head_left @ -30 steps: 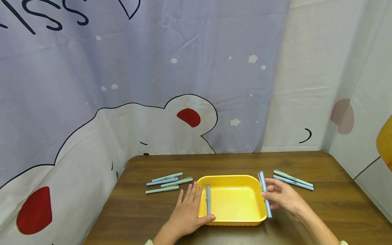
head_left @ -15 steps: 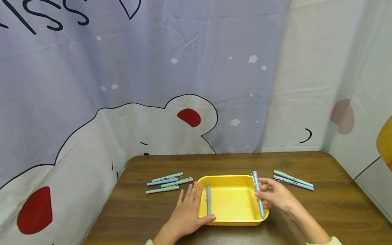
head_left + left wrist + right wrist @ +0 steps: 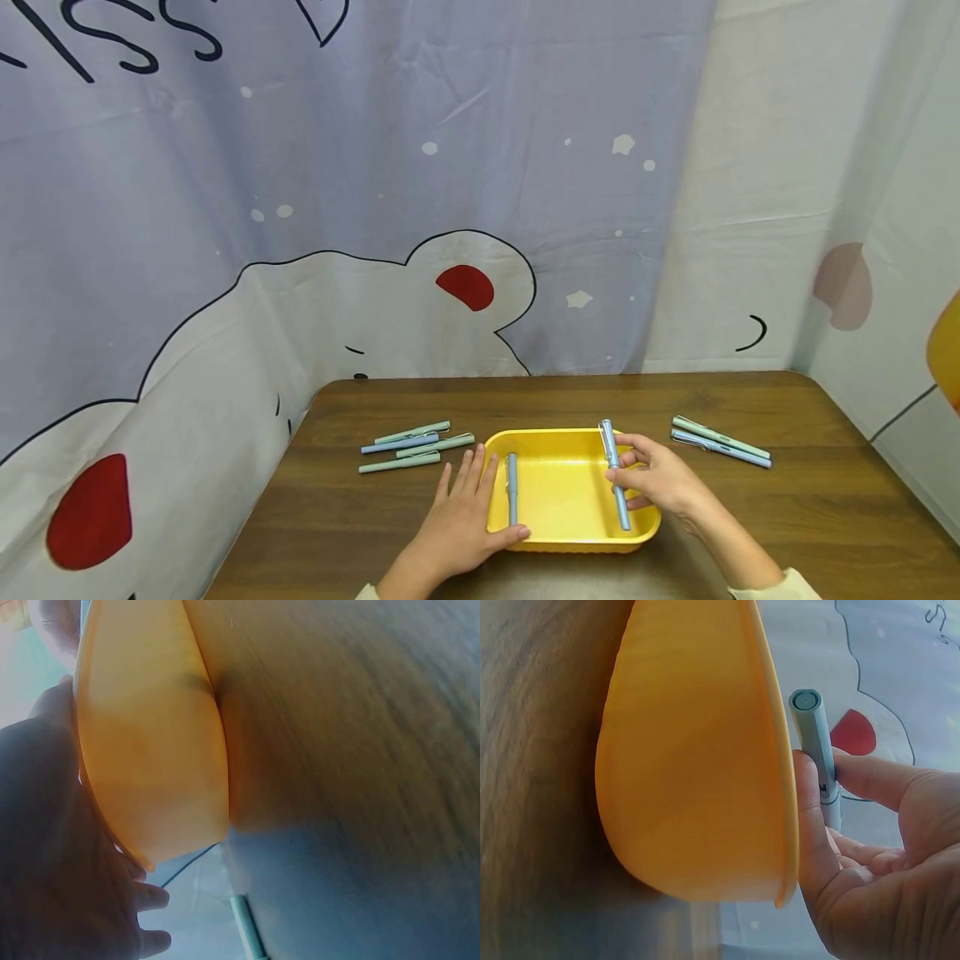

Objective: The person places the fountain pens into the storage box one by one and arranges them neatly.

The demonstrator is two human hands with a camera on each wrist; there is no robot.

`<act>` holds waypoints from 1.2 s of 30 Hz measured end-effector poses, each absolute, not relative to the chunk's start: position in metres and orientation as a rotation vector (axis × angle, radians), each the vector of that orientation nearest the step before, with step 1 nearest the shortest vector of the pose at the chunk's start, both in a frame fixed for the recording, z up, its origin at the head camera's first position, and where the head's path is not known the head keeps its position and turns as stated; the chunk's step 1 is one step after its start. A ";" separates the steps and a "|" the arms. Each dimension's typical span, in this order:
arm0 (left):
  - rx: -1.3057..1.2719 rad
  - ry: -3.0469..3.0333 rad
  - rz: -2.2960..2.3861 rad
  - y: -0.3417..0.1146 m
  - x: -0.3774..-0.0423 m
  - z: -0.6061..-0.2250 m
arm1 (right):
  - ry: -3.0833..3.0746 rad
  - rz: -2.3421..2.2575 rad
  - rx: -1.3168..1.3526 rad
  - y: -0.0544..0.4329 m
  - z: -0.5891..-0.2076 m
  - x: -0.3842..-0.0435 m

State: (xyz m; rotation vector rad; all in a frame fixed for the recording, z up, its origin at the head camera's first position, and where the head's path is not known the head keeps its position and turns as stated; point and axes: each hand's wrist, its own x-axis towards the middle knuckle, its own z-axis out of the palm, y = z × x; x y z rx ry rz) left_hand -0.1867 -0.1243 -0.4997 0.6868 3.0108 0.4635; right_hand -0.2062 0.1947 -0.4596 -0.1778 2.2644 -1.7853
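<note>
A yellow plastic tray (image 3: 570, 546) stands on the table in the head view. One blue pen (image 3: 512, 490) lies inside it along the left wall. My left hand (image 3: 468, 512) rests on the tray's left rim, fingers straight and spread, thumb over the front left corner. Between thumb and fingers, my right hand (image 3: 663, 479) pinches a second blue pen (image 3: 613, 475) above the right part of the tray. In the right wrist view this pen (image 3: 815, 739) shows above the tray's rim, its end facing the camera. The left wrist view shows the tray's side wall (image 3: 150, 735) beside my fingers.
Left of the tray lie several pens, green ones (image 3: 399, 463) and a blue one (image 3: 400, 443). To the right, a green pen (image 3: 720, 436) and a blue pen (image 3: 722, 448) lie side by side. A printed curtain (image 3: 480, 192) hangs behind the wooden table (image 3: 337, 517).
My right hand has carried the blue pen leftward, from the tray's right rim to over its inside. The left hand has stayed on the left rim.
</note>
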 end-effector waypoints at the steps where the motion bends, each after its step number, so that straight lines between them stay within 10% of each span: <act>1: 0.690 3.013 0.461 -0.124 -0.187 -0.500 | 2.260 -1.788 -0.176 0.193 -0.460 -0.206; 36: 0.691 3.050 0.422 -0.124 -0.185 -0.499 | 2.292 -1.767 -0.066 0.134 -0.487 -0.217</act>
